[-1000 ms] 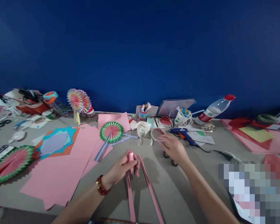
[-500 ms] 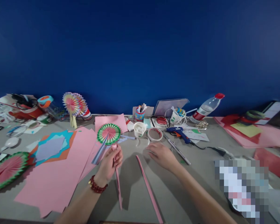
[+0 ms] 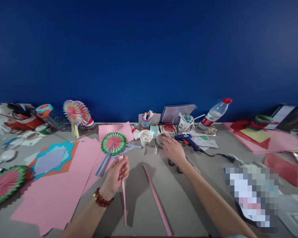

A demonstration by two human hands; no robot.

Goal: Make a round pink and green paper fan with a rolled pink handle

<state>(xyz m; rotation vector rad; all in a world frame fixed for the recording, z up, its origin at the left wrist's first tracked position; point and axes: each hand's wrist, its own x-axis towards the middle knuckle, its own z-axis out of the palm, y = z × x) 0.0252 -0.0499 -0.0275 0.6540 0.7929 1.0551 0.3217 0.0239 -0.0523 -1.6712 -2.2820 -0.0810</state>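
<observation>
My left hand (image 3: 118, 172) is closed round a narrow pink paper strip (image 3: 124, 203), whose lower end hangs down toward me. My right hand (image 3: 174, 150) reaches forward, its fingers on the near right side of a roll of tape (image 3: 161, 138); part of the roll is hidden under them. Between my forearms a second pink strip (image 3: 157, 200) lies slanting on the table. Black scissor handles (image 3: 175, 165) show beside my right wrist, and a silver pen-like tool (image 3: 193, 165) lies partly behind the forearm.
A pleated green-and-pink paper fan (image 3: 113, 143) lies behind my left hand. Pink sheets (image 3: 57, 195) cover the left side. A white cup (image 3: 146, 138), a blue glue gun (image 3: 188, 140) with its cable, and a red-capped bottle (image 3: 215, 114) stand or lie along the back.
My right hand has moved forward onto the roll of tape, which has shifted slightly, and the scissor handles have come into view. My left hand still holds its pink strip.
</observation>
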